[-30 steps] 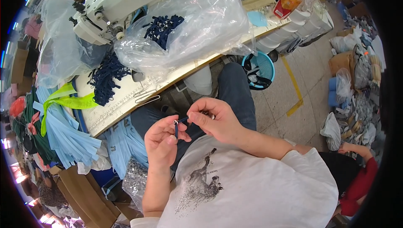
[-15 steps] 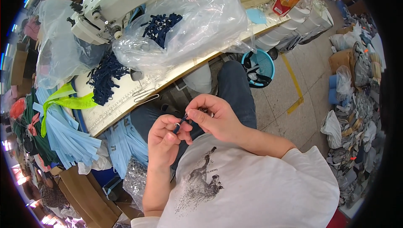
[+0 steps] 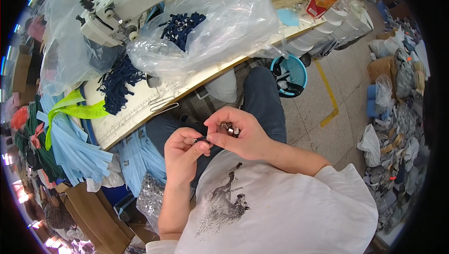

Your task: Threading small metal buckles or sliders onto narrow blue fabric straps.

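Hands have closed together over the lap since a second ago. Left hand [image 3: 184, 148] pinches a short dark strap piece [image 3: 200, 140], while right hand [image 3: 238, 134] nips its end, cupping small shiny metal fittings [image 3: 230, 129].

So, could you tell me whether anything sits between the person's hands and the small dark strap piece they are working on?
Nothing visible does. The left hand and the right hand both pinch the small dark strap piece directly, above the lap and clear of the table edge.
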Tool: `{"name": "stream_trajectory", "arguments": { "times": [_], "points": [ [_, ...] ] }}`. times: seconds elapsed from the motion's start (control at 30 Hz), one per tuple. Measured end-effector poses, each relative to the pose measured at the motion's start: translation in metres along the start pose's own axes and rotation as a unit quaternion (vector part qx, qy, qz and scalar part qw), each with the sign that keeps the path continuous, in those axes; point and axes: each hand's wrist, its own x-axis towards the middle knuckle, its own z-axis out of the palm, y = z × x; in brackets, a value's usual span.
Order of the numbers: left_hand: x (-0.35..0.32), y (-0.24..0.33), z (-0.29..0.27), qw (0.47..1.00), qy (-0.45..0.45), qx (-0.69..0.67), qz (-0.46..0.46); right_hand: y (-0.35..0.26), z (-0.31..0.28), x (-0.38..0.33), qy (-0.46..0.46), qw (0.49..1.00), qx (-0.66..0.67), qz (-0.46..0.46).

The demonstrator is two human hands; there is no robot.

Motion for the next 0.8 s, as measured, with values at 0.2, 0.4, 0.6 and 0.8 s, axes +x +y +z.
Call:
{"name": "stream_trajectory", "arguments": {
  "times": [0.2,0.4,0.6,0.8],
  "points": [
    [-0.001,0.006,0.013,0.999,0.029,0.021,-0.012,-0.001,0.000,0.000,-0.018,0.999,0.041,0.004],
    [-0.006,0.002,0.015,0.993,0.035,0.109,0.034,0.000,0.001,-0.003,-0.012,0.997,0.070,0.015],
    [-0.001,-0.004,0.030,0.982,0.112,0.138,0.065,0.009,0.003,0.000,0.044,0.996,-0.037,-0.065],
    [-0.002,-0.016,0.038,0.963,0.167,0.173,0.120,0.012,0.004,0.001,0.113,0.900,-0.309,-0.287]
  ]
}}
